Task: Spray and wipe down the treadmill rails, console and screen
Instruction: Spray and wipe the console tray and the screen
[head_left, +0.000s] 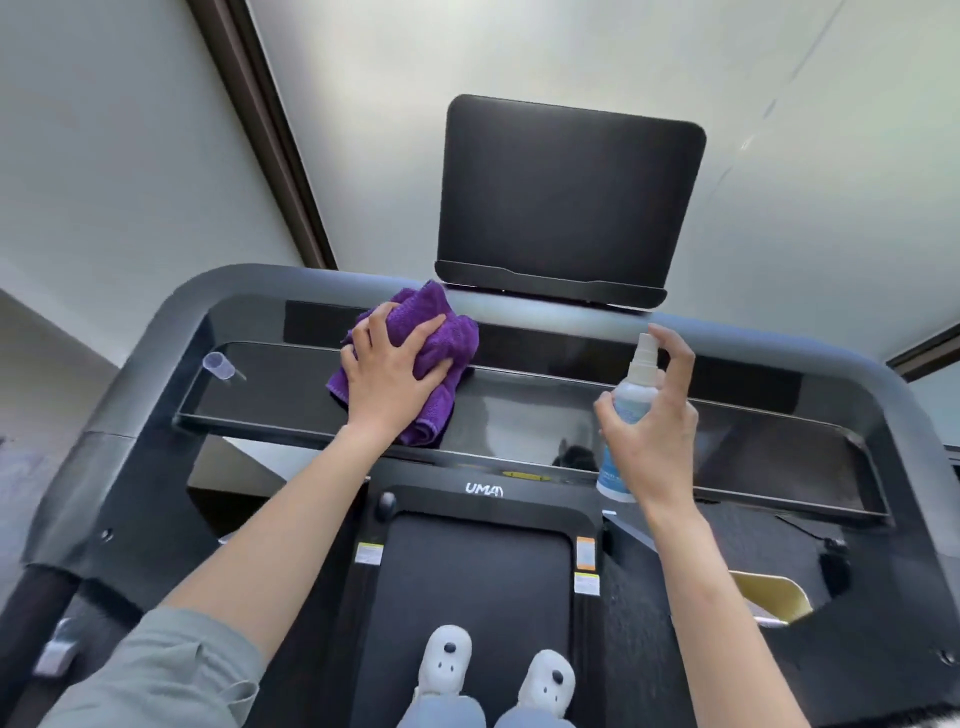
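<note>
Presently recorded, treadmill station, seen from above:

- Left hand (390, 375): fingers spread, pressed flat on purple cloth (415, 358), bunched on glossy black console (519, 410), left of centre.
- Right hand (655, 415): curled round spray bottle (631, 410), held upright just above right half of console; one finger raised over white nozzle, contact with nozzle not possible to tell.
- Screen (569, 200): dark, blank, mounted on far side of console, above and between both hands.
- Rails (171, 312): grey, rounded frame wrapped around console, curved down at left and right.
- Clear cap (221, 365): small, lay on its side at far left of console, well apart from cloth.
- Belt (467, 582): black, near and below console; white lettering on housing at its far end.
- White slippers (496, 670): pair, stood on near end of belt.
- Grey sleeve (156, 670): pushed up left forearm, near left corner.
</note>
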